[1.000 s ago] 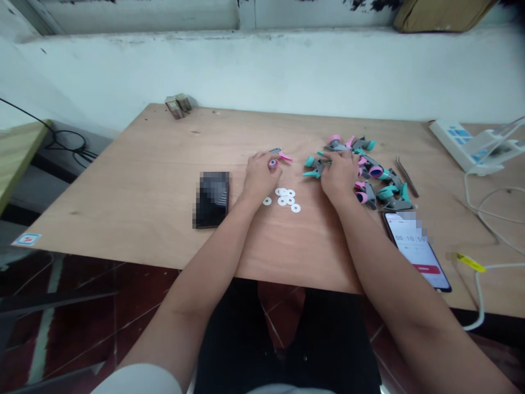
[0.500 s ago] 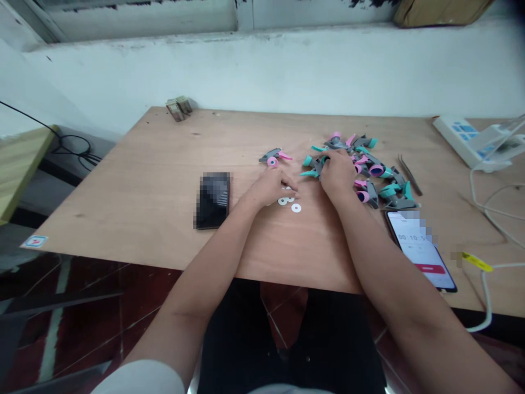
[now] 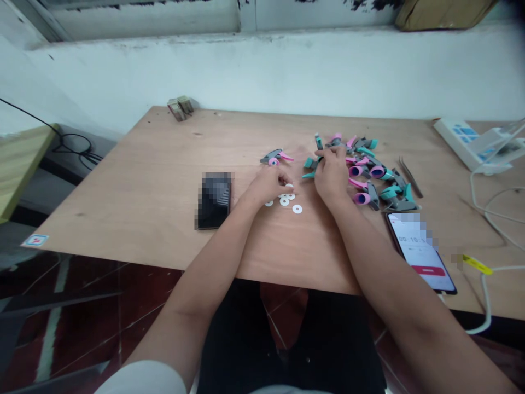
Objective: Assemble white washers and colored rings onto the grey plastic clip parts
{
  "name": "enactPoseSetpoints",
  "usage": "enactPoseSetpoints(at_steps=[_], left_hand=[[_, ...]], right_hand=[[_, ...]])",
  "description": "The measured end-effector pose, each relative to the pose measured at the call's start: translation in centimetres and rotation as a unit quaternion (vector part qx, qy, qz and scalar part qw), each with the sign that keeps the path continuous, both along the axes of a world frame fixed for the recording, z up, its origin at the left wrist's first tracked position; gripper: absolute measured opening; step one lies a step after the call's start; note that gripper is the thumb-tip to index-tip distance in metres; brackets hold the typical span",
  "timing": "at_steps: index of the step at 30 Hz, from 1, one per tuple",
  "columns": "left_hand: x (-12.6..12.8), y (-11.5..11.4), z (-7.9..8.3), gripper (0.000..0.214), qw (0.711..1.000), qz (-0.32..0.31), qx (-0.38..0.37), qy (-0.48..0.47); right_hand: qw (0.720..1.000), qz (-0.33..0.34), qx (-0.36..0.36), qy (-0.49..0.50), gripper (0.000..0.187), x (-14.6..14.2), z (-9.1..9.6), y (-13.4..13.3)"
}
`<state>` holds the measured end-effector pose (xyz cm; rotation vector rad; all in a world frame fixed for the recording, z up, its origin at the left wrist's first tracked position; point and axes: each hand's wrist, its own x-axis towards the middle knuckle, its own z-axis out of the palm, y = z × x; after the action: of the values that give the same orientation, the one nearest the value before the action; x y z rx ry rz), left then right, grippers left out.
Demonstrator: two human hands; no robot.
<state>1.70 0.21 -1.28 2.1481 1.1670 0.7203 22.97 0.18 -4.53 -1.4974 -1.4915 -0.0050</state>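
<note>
My left hand [image 3: 268, 186] rests on the wooden table [image 3: 156, 164], its fingers curled and pinched together over several small white washers [image 3: 297, 208]. What the fingertips hold I cannot make out. My right hand [image 3: 330, 176] is closed on a grey and teal plastic piece [image 3: 318, 142] that sticks up above the knuckles, at the left edge of a pile of grey, teal and pink pieces [image 3: 375, 175]. A single grey piece with a pink part [image 3: 274, 158] lies apart, just beyond my left hand.
A dark phone [image 3: 214, 199] lies left of my left hand. A lit phone [image 3: 422, 253] lies at the near right edge. Tweezers [image 3: 410, 176] sit right of the pile. A power strip [image 3: 461, 138] and white cables [image 3: 488, 213] occupy the far right. Small blocks [image 3: 179, 106] sit at the back.
My left hand left the pink and grey piece on the table and came back to the washers. My right hand has lifted a teal and grey piece at the pile's edge.
</note>
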Motion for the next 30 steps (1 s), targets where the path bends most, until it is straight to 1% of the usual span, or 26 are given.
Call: enactPoseSetpoints(at_steps=[2, 4, 7, 9, 12, 15, 17, 20, 23, 25, 27, 28, 30], left_hand=[[0.1, 0.1, -0.6, 0.007, 0.999, 0.007, -0.004, -0.033], [0.4, 0.1, -1.0, 0.009, 0.997, 0.026, -0.005, -0.068], [0.9, -0.1, -1.3, 0.013, 0.991, 0.07, 0.015, -0.117], [1.3, -0.2, -1.3, 0.014, 0.983, 0.092, 0.019, -0.157], [1.7, -0.1, -1.2, 0.011, 0.966, 0.108, -0.019, -0.232], [1.7, 0.0, -1.1, 0.008, 0.949, 0.128, -0.037, -0.286], [1.6, 0.1, -1.0, 0.011, 0.947, 0.137, -0.021, -0.289], [1.4, 0.2, -1.0, 0.022, 0.951, 0.144, 0.009, -0.272], [1.4, 0.3, -0.9, 0.031, 0.957, 0.151, 0.025, -0.247], [1.5, 0.4, -1.0, 0.034, 0.962, 0.147, 0.023, -0.229], [1.7, 0.6, -1.3, 0.031, 0.965, 0.143, 0.013, -0.219], [1.7, 0.7, -1.4, 0.03, 0.966, 0.142, 0.007, -0.217], [1.8, 0.9, -1.8, 0.035, 0.965, 0.136, -0.009, -0.224]], right_hand=[[1.0, 0.002, -0.003, 0.018, 0.034, 0.2, -0.5, 0.5], [1.0, 0.007, 0.006, 0.025, 0.034, 0.5, -0.6, 0.9], [0.998, 0.021, 0.054, 0.025, 0.036, 0.7, -0.1, 1.1], [0.996, 0.035, 0.083, 0.022, 0.035, 0.5, 0.4, 0.8], [0.994, 0.045, 0.094, 0.022, 0.029, -0.2, 1.0, -0.2], [0.996, 0.022, 0.084, 0.025, 0.024, -0.8, 1.4, -1.3], [0.998, -0.009, 0.056, 0.019, 0.022, -0.9, 1.7, -1.8], [0.998, -0.061, 0.0, -0.004, 0.019, -0.6, 2.1, -2.2], [0.995, -0.09, -0.047, -0.023, 0.016, -0.3, 1.9, -2.0], [0.994, -0.081, -0.069, -0.02, 0.013, -0.1, 1.4, -1.5], [0.996, -0.048, -0.072, -0.004, 0.012, 0.0, 0.7, -0.7], [0.998, -0.026, -0.063, 0.007, 0.013, 0.1, 0.4, -0.3], [0.999, 0.017, -0.025, 0.03, 0.019, 0.2, 0.0, 0.5]])
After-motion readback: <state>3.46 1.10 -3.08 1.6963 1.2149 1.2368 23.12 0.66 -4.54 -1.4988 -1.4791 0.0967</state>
